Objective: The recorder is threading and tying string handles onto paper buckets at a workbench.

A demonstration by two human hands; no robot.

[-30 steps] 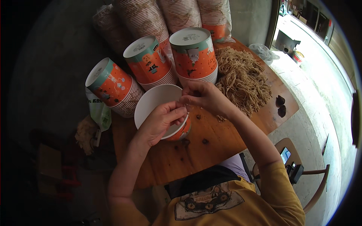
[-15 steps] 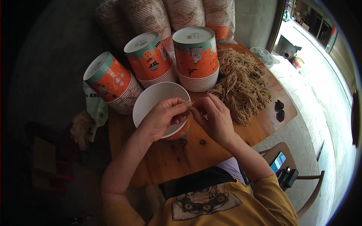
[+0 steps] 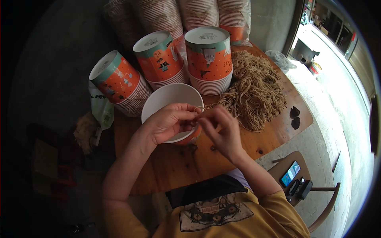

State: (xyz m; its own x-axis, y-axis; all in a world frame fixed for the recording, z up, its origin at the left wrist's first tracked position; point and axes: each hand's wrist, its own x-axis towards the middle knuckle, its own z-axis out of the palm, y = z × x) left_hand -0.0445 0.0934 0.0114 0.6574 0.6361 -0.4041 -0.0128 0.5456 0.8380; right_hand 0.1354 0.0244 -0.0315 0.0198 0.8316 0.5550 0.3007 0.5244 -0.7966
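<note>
A white-lined paper bucket (image 3: 160,99) stands upright near the middle of the table, with an orange outside. My left hand (image 3: 172,122) is at its near rim, thumb and forefinger pinched on a thin tan cord (image 3: 202,108) that curls up in a small loop. Close beside it my right hand (image 3: 223,133), slightly smeared by motion, has its fingers bent together near the same cord. Its fingertips are partly hidden, so I cannot make out what they grip. A heap of tan cords (image 3: 258,89) lies right of the bucket.
Upside-down stacks of orange buckets stand behind: one left (image 3: 119,85), one middle (image 3: 158,61), one right (image 3: 208,55). Wrapped stacks (image 3: 198,18) rise at the back. Two dark lumps (image 3: 295,118) lie near the table's right edge. A chair (image 3: 274,173) holds a phone (image 3: 291,173).
The cord's loop now stands up more visibly above my left fingertips. My right hand has shifted slightly, its fingers blurring. The whole view has moved a little.
</note>
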